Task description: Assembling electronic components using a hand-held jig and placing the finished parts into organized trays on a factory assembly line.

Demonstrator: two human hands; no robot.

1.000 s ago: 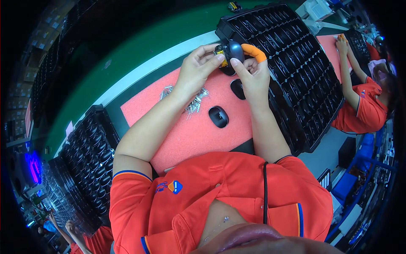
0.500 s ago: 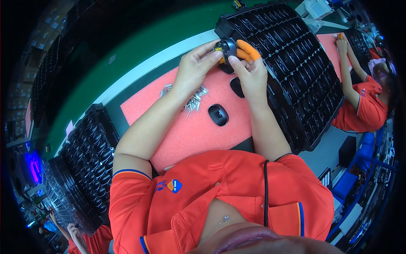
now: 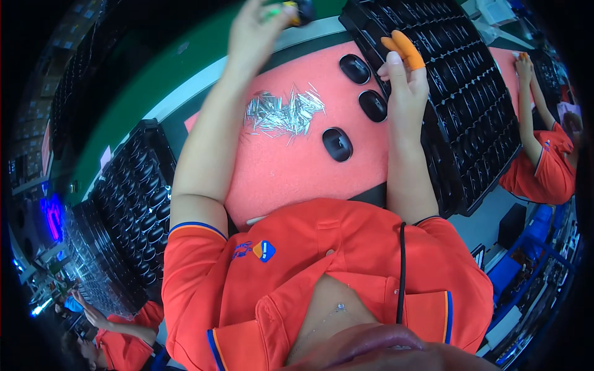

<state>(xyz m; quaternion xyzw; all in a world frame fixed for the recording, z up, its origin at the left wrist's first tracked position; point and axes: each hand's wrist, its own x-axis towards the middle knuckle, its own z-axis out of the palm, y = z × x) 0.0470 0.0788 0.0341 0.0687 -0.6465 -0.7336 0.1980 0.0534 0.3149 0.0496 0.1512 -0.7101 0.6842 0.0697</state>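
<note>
The room was a crowded workshop, and a green worktop (image 3: 192,59) curved across the upper left of the frame, with a pale rail (image 3: 318,31) along its edge. A pink foam mat (image 3: 297,179) lay at the centre. On it, a loose heap of thin silvery pins (image 3: 281,114) was spread just to the right of the person's left forearm. Three black oval shells, shaped like computer mice, rested to the right of the heap: an upper shell (image 3: 355,68), a middle shell (image 3: 373,106) and a lower shell (image 3: 337,144), all apart from each other.

The left hand (image 3: 260,31) was at the top of the frame, beyond the mat, and its fingers were gripping a small black-and-yellow part (image 3: 302,12). This part was blurred, so its details could not be told.

The right hand (image 3: 405,74) was raised at the upper right of centre, near the middle shell and in front of a black compartment tray (image 3: 352,18). It wore orange finger cots (image 3: 406,48); its fingers were bent and the thumb stood upright, but I cannot tell whether they closed on something.

Another black tray stack (image 3: 148,133) stood at the left. One co-worker (image 3: 547,161) in a red shirt sat at the far right, another co-worker (image 3: 127,346) at the lower left.
</note>
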